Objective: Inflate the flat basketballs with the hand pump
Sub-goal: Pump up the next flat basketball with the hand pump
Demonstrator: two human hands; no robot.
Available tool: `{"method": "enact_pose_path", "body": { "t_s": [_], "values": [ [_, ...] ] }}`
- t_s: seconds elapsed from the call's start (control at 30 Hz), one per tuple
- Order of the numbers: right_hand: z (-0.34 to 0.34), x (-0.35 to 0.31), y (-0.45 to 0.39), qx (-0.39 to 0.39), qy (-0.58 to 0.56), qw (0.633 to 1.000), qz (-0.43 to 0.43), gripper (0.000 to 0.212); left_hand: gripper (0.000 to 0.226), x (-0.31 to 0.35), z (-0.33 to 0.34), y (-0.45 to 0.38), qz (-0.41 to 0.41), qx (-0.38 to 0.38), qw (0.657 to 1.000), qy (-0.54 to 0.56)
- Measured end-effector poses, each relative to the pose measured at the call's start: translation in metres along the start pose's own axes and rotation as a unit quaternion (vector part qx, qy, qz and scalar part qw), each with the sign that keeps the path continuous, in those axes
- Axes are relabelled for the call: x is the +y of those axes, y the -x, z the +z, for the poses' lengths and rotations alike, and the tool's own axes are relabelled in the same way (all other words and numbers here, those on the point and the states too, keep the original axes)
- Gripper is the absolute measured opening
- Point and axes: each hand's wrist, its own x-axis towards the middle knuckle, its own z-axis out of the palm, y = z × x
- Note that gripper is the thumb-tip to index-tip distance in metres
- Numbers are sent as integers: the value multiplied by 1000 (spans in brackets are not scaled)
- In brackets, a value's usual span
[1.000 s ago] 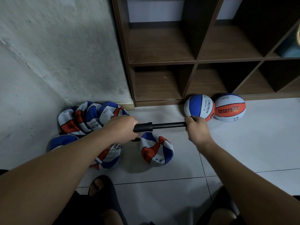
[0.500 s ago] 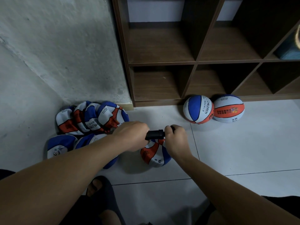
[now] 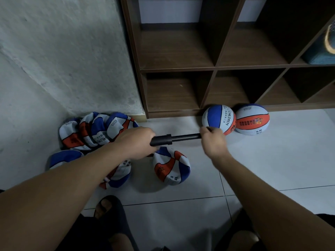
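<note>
We see the left hand curled round the barrel end of the black hand pump, which lies level above the floor tiles, while the right hand grips the handle end with the rod drawn out between the two. Directly under the pump sits a crumpled flat basketball, a heap of other flat basketballs lies to the left against the wall, and two round inflated basketballs rest side by side at the foot of the brown shelf unit
</note>
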Motion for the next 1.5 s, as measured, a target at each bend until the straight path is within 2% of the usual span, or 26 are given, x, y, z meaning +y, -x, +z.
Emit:
{"method": "enact_pose_path", "body": {
  "t_s": [0.17, 0.3, 0.57, 0.87, 0.93, 1.07, 1.2, 1.5],
  "values": [
    [-3, 13, -3, 34, -37, 998, 43, 18, 36, 3, 10, 0, -8, -17, 1000, 3],
    [18, 11, 17, -2, -24, 999, 22, 28, 35, 12, 12, 0, -13, -19, 1000, -18],
    [57, 12, 34, -44, -6, 999, 2, 31, 26, 29, 15, 4, 1, -28, 999, -25],
    [51, 6, 29, -65, 25, 997, -28, 33, 25, 27, 14, 2, 21, -22, 999, -17],
    [39, 2, 23, -55, 33, 997, -35, 33, 29, 22, 12, 1, 13, -27, 1000, 5],
    [0, 2, -4, 19, 14, 1000, -13, 30, 37, -3, 0, 0, -16, -6, 1000, 3],
    [-4, 6, -8, 32, -18, 999, 10, 24, 36, 0, 4, 1, -21, -3, 1000, -9],
    [40, -2, 26, -20, 11, 998, -63, 31, 26, 25, 5, 5, -12, 3, 1000, -10]
  ]
}}
